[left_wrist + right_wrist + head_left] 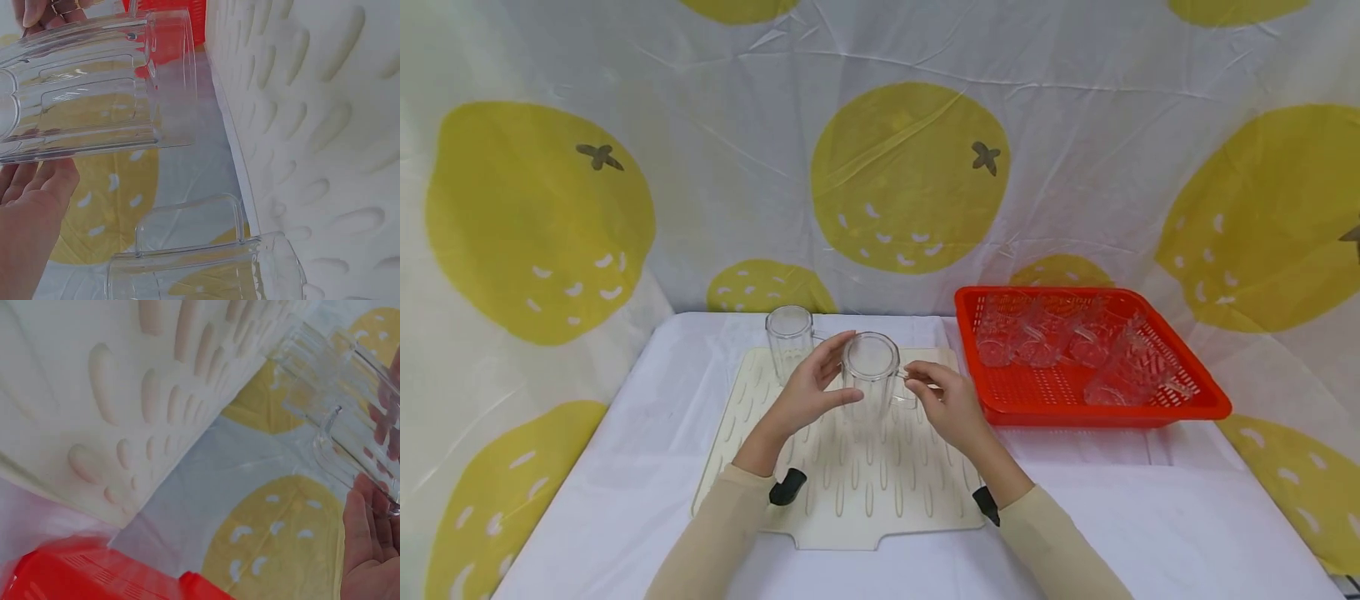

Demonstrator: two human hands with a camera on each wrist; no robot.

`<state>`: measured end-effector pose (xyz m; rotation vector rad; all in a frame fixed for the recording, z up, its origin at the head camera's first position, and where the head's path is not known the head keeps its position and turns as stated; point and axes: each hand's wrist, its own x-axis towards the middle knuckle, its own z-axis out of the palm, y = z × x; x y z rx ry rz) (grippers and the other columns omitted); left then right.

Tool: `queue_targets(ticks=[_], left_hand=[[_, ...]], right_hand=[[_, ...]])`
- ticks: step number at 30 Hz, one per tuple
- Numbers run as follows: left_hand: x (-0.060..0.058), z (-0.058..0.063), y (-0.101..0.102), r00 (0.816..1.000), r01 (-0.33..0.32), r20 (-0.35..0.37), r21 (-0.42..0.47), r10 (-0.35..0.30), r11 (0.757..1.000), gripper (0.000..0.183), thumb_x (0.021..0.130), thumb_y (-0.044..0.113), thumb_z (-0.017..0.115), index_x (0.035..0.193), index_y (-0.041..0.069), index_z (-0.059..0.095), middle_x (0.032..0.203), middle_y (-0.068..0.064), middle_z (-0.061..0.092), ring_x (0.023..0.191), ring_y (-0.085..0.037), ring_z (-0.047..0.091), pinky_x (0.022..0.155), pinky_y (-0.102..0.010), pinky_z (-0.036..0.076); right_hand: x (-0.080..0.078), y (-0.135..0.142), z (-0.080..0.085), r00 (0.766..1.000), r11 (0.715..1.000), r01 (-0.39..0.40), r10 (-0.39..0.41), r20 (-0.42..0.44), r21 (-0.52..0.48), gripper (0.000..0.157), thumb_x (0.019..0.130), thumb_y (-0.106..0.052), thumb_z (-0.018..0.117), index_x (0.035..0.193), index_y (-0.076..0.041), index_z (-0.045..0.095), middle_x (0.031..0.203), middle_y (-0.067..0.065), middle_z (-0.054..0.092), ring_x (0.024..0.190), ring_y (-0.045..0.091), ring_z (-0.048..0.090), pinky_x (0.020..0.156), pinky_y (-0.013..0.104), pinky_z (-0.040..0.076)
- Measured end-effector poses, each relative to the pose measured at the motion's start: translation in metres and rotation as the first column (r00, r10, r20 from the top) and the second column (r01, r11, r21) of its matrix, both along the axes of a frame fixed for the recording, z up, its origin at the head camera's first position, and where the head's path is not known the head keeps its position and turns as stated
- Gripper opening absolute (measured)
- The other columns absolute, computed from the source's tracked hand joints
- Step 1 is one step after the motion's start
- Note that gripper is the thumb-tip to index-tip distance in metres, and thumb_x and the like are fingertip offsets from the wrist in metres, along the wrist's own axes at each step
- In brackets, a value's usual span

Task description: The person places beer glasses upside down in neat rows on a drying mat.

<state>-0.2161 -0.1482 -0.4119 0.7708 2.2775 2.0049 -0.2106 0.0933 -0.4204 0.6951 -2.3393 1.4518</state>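
Over a cream drying mat point(838, 521) I hold a clear glass mug point(870, 358) upside down, its rim facing the mat. A gap shows between rim and mat in the left wrist view. My left hand point(808, 389) curves round the mug's left side, thumb in front and fingers behind. On the other side my right hand point(951, 408) pinches the mug's handle. Another clear mug point(788, 342) stands upside down at the mat's back left corner, its handle pointing right. It shows again at the bottom of the left wrist view.
To the right of the mat sits a red plastic basket point(1097, 417) with several clear glass mugs point(1123, 367) lying in it. A white cloth point(1082, 517) covers the table. Behind it hangs a lemon-print curtain point(1075, 167).
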Motion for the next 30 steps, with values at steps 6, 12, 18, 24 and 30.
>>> queue_targets(ticks=[6,12,18,24,30], left_hand=[[-0.017,0.005,-0.005,0.999,0.007,0.044,0.032,-0.008,0.999,0.082,0.085,-0.008,0.069,0.153,0.004,0.025,0.159,-0.012,0.025,0.146,-0.024,0.020,0.116,-0.036,0.020],[-0.034,0.008,-0.004,0.996,-0.002,0.087,0.064,-0.004,0.998,0.081,0.086,-0.011,0.066,0.153,0.001,0.022,0.160,-0.014,0.021,0.147,-0.026,0.015,0.117,-0.038,0.017],[-0.047,0.009,-0.004,0.987,-0.013,0.163,0.102,-0.003,0.995,0.080,0.086,-0.015,0.063,0.153,0.000,0.022,0.159,-0.016,0.020,0.147,-0.027,0.014,0.117,-0.039,0.017],[-0.054,0.007,-0.002,0.976,-0.036,0.218,0.124,0.009,0.992,0.077,0.087,-0.016,0.057,0.153,-0.001,0.020,0.160,-0.016,0.017,0.147,-0.027,0.012,0.117,-0.039,0.018],[-0.060,0.005,0.002,0.964,-0.105,0.259,0.168,0.059,0.980,0.073,0.084,-0.018,0.044,0.152,-0.004,0.020,0.159,-0.018,0.018,0.147,-0.026,0.015,0.109,-0.035,0.032]], right_hand=[[-0.018,-0.009,0.007,0.999,1.000,0.013,-0.013,0.033,0.004,0.021,0.092,-0.006,0.067,0.111,0.002,0.070,0.102,0.012,0.071,0.093,0.027,0.067,0.078,0.038,0.057],[-0.037,-0.014,0.011,0.999,1.000,0.027,-0.027,0.027,0.007,0.020,0.092,-0.004,0.066,0.109,0.004,0.069,0.099,0.015,0.070,0.092,0.030,0.067,0.081,0.041,0.056],[-0.047,-0.019,0.008,0.997,0.999,0.046,-0.046,0.060,-0.002,0.020,0.092,-0.003,0.065,0.109,0.006,0.069,0.099,0.017,0.070,0.093,0.032,0.067,0.084,0.042,0.055],[-0.060,-0.023,-0.002,0.996,0.997,0.071,-0.071,0.053,0.003,0.019,0.091,-0.002,0.066,0.108,0.007,0.069,0.099,0.019,0.070,0.094,0.033,0.066,0.086,0.043,0.054],[-0.069,-0.029,-0.007,0.989,0.997,0.081,-0.082,0.122,0.017,0.020,0.093,-0.004,0.064,0.111,0.004,0.069,0.102,0.018,0.069,0.096,0.032,0.065,0.089,0.042,0.053]])
